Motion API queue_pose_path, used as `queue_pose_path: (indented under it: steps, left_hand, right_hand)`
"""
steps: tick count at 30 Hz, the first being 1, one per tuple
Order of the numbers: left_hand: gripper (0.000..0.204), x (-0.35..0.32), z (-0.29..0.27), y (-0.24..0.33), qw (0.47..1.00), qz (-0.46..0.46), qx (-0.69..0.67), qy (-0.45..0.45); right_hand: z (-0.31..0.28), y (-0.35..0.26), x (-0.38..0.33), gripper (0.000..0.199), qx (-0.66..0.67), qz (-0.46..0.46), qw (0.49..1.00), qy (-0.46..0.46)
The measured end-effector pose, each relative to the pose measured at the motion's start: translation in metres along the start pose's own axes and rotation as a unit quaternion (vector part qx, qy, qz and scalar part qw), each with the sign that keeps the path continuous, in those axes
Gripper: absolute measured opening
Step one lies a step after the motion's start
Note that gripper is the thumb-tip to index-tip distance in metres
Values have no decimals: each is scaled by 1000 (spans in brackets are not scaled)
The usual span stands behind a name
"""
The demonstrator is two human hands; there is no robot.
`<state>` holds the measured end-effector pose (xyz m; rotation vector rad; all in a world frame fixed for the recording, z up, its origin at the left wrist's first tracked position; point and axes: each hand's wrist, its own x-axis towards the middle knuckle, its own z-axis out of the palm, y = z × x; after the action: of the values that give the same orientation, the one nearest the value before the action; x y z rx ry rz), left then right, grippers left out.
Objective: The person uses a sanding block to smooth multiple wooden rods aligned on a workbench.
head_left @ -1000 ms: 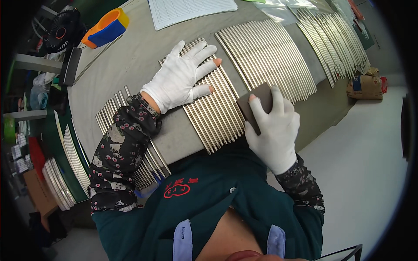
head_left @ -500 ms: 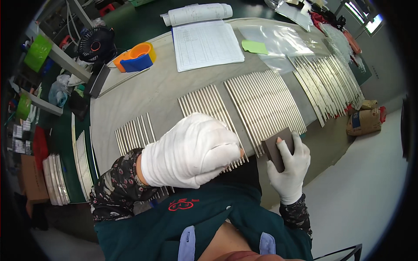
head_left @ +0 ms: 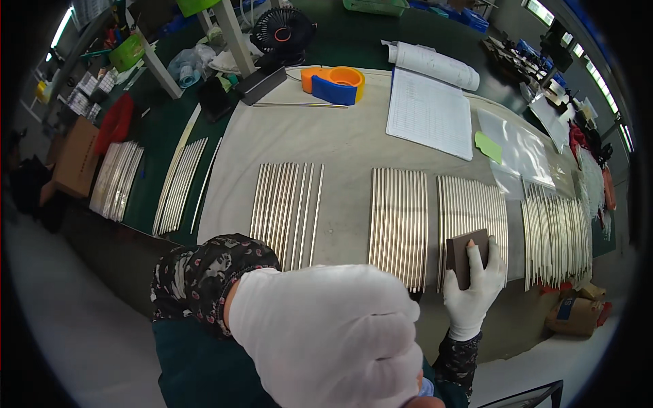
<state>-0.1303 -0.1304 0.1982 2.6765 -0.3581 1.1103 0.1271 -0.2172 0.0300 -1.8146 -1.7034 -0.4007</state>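
Note:
My left hand [head_left: 333, 333], in a white glove, is raised close to the camera. It is curled into a fist, and whatever it may hold is hidden. In a white glove with a bare fingertip showing, my right hand [head_left: 476, 289] grips a brown-grey rectangular block [head_left: 460, 262]. That block lies over the near part of a row of thin silver metal rods [head_left: 473, 200]. Beside it, to the left, is another row of rods [head_left: 398, 217], its near end close to my left fist. Farther left lies a smaller set of rods [head_left: 275, 211], a few spaced apart.
More rods [head_left: 558, 234] lie in a looser row at the right. An orange-and-blue tape dispenser [head_left: 333, 85], a black fan [head_left: 282, 30] and a clipped paper sheet [head_left: 428, 112] stand at the back. Clear plastic bags [head_left: 520, 146] lie back right. Rod bundles [head_left: 182, 183] rest on the green left table.
The view has swung, so the table sits straighter. My left fist has come nearer the camera and lower in the picture. My right hand still holds the block, now farther over the rods.

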Motion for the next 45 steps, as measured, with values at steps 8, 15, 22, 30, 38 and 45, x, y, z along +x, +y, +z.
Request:
queue_pose_path:
  steps: [8, 15, 22, 30, 38, 45]
  left_hand:
    - [12, 18, 55, -33, 991, 111, -13, -75]
    - [25, -19, 104, -105, 984, 13, 142, -111]
    - [15, -2, 149, -85, 999, 18, -47, -14]
    - [48, -59, 114, -165, 973, -108, 52, -199]
    - [74, -97, 144, -190, 917, -89, 151, -357]
    - [72, -98, 141, -188, 918, -94, 146, -357]
  right_hand:
    - [-24, 1, -27, 66, -76, 66, 994, -36]
    - [-36, -8, -4, 64, -5, 82, 994, 75]
    - [-31, -43, 49, 68, 25, -8, 982, 184]
    - [-32, 9, -27, 63, -78, 140, 978, 130]
    - [-25, -27, -71, 70, -34, 178, 983, -15]
    - [-27, -46, -65, 65, -37, 181, 980, -72]
